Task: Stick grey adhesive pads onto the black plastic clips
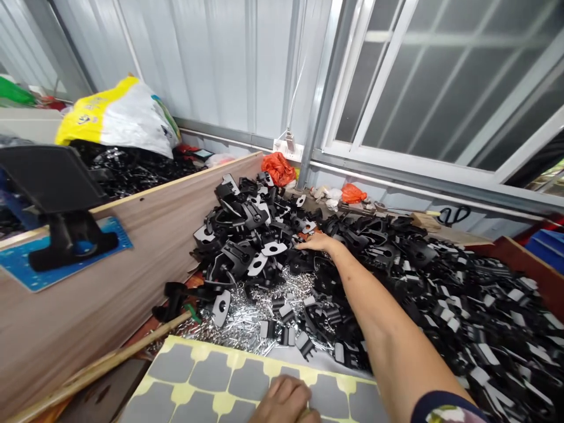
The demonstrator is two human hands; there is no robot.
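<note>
My right hand [318, 241] reaches out over the heap of black plastic clamp-like parts [251, 217], its fingers stretched out at pieces in the middle of the heap. I see no part clearly held in it. My left hand [286, 400] is at the bottom edge, on a yellow backing sheet [211, 353] with rows of grey pads [249, 379]. Its fingers are curled, and whatever they hold is hidden. Between the hands lie loose silvery pins [247, 317] and small black parts with grey pads [287, 336].
A wooden partition [176, 235] stands at the left, with a black bracket [66, 200] on its blue card. A wooden stick [106, 364] lies at lower left. More small black parts [476, 323] spread rightward. Orange bags [278, 169], a power socket [288, 148] and scissors [455, 215] are at the back.
</note>
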